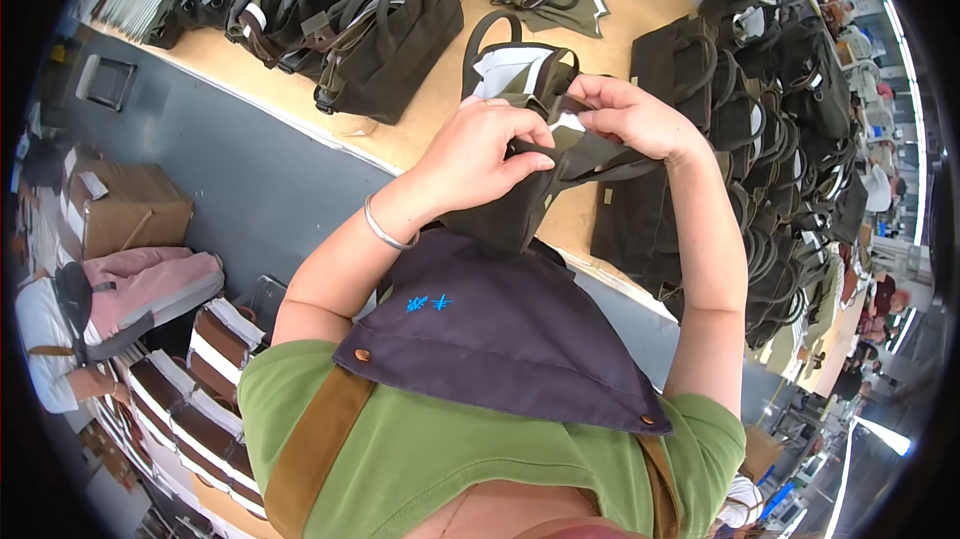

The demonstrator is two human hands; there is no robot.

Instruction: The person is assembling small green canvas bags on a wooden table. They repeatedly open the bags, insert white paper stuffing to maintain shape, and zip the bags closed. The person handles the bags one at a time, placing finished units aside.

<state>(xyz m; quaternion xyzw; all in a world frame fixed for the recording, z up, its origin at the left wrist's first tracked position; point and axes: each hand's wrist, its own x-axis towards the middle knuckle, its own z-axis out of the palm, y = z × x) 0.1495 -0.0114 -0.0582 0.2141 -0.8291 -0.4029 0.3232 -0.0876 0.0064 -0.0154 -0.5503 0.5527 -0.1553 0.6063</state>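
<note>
Olive bag (520,209) — pinched between left hand (478,154); right hand (630,117).

Left hand (478,154) and right hand (632,117) both grip a dark olive bag (530,89) over the wooden table (440,109).

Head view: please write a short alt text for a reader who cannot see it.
Both hands, left hand and right hand, grip the top of a dark olive bag above a wooden table, with more dark bags piled around.
</note>
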